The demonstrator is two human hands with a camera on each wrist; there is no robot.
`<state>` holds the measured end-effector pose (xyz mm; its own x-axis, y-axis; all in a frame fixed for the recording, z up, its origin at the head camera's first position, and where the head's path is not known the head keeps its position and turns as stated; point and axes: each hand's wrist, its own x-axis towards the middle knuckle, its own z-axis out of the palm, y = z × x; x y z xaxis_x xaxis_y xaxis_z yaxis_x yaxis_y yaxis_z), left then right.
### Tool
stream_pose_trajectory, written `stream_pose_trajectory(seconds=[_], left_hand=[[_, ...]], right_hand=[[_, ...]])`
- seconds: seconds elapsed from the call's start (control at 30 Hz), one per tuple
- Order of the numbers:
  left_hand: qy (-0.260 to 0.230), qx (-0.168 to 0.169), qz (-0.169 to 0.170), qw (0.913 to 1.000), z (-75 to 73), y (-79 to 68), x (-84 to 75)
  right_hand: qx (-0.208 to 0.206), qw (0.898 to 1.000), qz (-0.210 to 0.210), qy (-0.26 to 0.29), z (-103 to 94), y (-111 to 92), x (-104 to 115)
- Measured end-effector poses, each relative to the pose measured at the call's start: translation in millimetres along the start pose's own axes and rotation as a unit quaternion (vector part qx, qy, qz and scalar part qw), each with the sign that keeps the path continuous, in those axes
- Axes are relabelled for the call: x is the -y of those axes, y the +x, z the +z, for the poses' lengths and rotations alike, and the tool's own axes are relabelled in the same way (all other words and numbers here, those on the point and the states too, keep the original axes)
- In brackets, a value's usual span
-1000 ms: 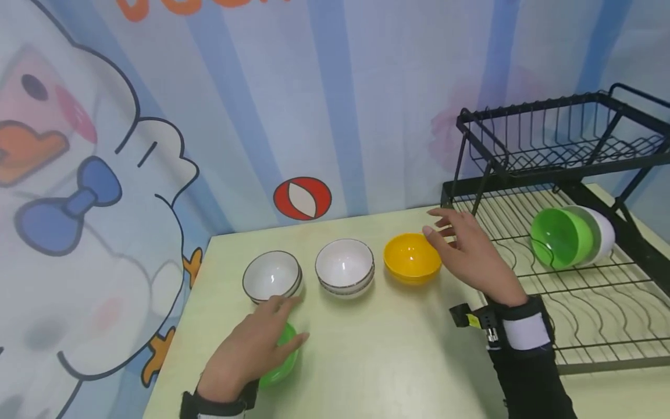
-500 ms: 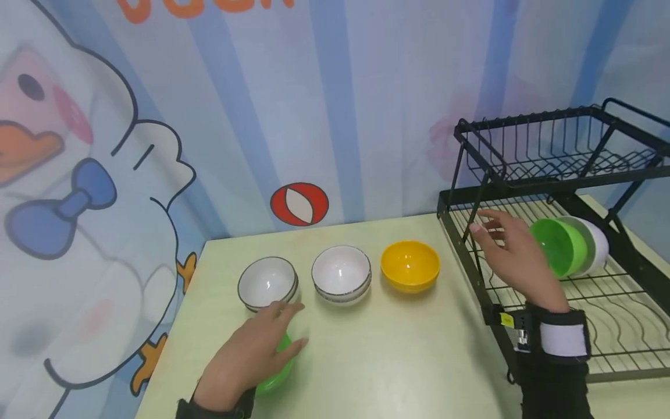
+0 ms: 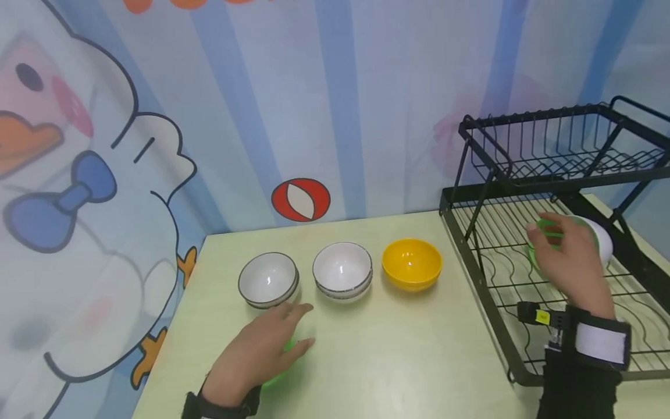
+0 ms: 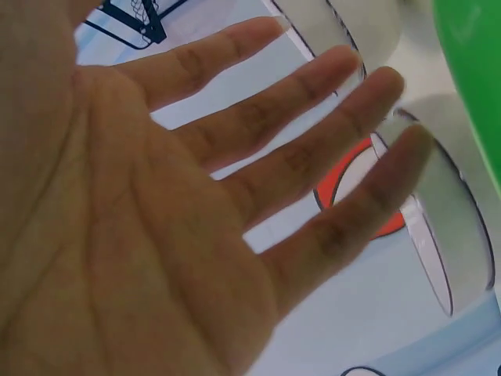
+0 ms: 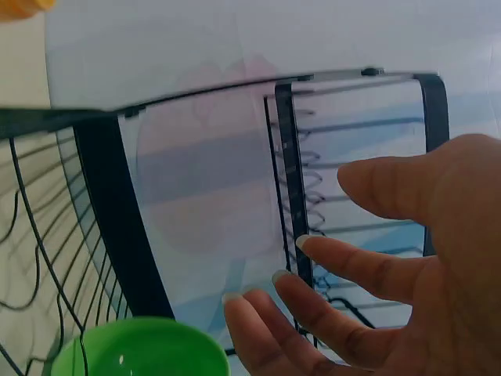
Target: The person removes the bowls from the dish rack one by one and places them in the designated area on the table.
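My left hand (image 3: 256, 349) hovers palm down over a green bowl (image 3: 278, 379) on the table, its fingers spread and straight in the left wrist view. Most of that bowl is hidden under the hand. At the dish rack, my right hand (image 3: 573, 262) reaches over another green bowl (image 5: 145, 348), which lies on its side on the lower tier. Fingers and thumb are spread apart with nothing between them in the right wrist view. A white bowl (image 3: 603, 237) is nested behind the green one.
White dark-rimmed bowls stand in a left stack (image 3: 268, 279) and a middle stack (image 3: 342, 267). To their right is a yellow bowl (image 3: 412, 263). The black wire rack (image 3: 570, 183) has a raised upper tier above the right hand. A printed curtain (image 3: 387, 116) hangs behind.
My right hand has moved right, from beside the yellow bowl to over the green bowl in the rack. The left hand has stayed nearly in place.
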<state>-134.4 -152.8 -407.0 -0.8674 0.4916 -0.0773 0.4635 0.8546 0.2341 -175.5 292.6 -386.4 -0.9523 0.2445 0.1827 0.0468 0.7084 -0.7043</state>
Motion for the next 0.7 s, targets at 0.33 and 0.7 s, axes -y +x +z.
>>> stream_pose_trajectory(seconds=[0.33,0.7], left_hand=[[0.038,-0.002,0.062,0.9974,11.4,11.7,-12.9],[0.049,-0.008,0.097,0.9941,19.1,13.4,-21.1]], right_hand=[[-0.038,0.994,0.096,-0.043,-10.2,-6,-25],[-0.021,0.992,0.096,-0.08,-13.3,-2,-44]])
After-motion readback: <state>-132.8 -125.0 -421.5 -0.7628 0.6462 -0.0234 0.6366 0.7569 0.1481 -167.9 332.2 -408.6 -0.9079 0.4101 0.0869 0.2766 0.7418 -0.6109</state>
